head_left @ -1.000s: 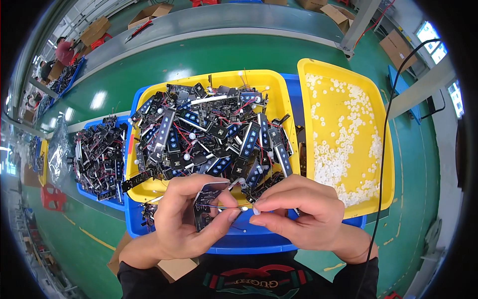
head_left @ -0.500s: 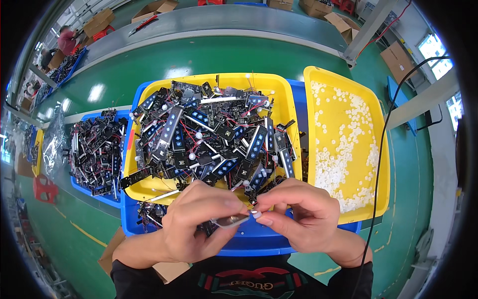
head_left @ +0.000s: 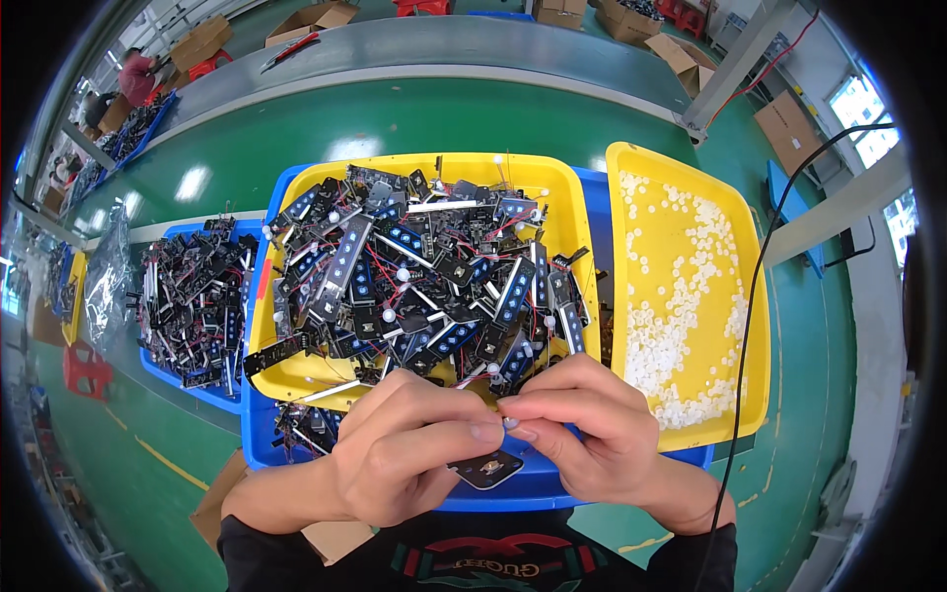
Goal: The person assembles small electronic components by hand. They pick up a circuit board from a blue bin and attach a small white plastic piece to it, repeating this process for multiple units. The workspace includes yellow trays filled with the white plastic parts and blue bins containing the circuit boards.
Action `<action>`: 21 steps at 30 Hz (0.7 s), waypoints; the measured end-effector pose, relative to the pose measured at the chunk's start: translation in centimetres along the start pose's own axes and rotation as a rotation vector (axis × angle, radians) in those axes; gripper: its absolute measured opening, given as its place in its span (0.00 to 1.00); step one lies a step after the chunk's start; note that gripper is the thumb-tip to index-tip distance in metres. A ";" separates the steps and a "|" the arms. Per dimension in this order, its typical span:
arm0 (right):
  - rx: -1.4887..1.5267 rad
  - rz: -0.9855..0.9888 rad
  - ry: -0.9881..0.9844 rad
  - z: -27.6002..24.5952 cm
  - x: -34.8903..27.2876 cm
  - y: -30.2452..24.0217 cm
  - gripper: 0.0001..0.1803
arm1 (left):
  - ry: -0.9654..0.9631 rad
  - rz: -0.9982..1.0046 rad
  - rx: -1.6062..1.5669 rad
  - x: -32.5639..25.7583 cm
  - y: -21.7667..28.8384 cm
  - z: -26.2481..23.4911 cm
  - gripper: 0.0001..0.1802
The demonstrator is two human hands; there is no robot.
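Observation:
My left hand (head_left: 400, 449) is closed around a small black circuit board (head_left: 487, 470); its rounded end with a metal part sticks out below my fingers. Between the thumb and fingertips of my right hand (head_left: 590, 426) is a small whitish round cap (head_left: 510, 422), pinched right beside the left fingertips. Whether the cap touches the board or a wire is hidden by my fingers. Just beyond both hands, a yellow tray (head_left: 281, 373) bears a heap of black circuit boards (head_left: 434, 266) with red wires, white strips and a few white round caps.
At the right a tilted yellow tray (head_left: 755, 296) contains many small white caps (head_left: 659, 345). Under the trays is a blue bin (head_left: 258, 434). Another blue bin (head_left: 187, 380) of boards stands left. A black cable (head_left: 758, 266) hangs down the right side. A grey conveyor (head_left: 444, 54) runs behind.
My left hand has turned the circuit board, so its flat black face now shows instead of its edge. The right hand keeps its pinch on the cap. The view has shifted slightly.

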State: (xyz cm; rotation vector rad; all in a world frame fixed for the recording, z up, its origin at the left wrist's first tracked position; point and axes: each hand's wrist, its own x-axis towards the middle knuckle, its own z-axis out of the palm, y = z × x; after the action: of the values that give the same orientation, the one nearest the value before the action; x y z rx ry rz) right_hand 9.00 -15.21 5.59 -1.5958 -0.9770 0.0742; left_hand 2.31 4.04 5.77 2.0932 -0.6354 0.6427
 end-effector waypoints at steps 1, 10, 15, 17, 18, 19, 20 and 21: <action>-0.015 -0.013 0.002 0.0 0.0 0.0 0.12 | 0.002 0.007 0.002 0.0 0.0 0.0 0.30; -0.105 -0.129 -0.013 0.2 0.0 0.1 0.14 | 0.128 0.099 -0.144 -0.1 -0.5 0.9 0.26; -0.135 -0.166 -0.010 0.0 -0.3 0.2 0.14 | 0.040 0.081 -0.231 -0.2 -0.3 0.5 0.27; -0.162 -0.188 -0.002 -0.2 -0.3 0.3 0.14 | 0.041 0.064 -0.242 0.1 0.0 0.6 0.26; -0.180 -0.199 0.001 -0.3 -0.4 0.3 0.14 | 0.043 0.056 -0.249 0.2 0.1 0.6 0.25; -0.195 -0.218 0.007 -0.4 -0.3 0.3 0.14 | 0.014 0.028 -0.233 0.3 0.2 0.4 0.25; -0.196 -0.219 0.001 -0.5 -0.3 0.3 0.14 | -0.014 0.000 -0.217 0.3 0.3 0.1 0.25; -0.198 -0.220 -0.006 -0.7 -0.3 0.2 0.14 | -0.040 -0.030 -0.201 0.4 0.4 -0.1 0.25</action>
State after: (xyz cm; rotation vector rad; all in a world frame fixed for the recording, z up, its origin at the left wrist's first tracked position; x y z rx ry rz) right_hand 9.28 -15.93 5.43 -1.6561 -1.1883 -0.1741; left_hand 2.35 3.81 6.28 1.9288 -0.6619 0.5003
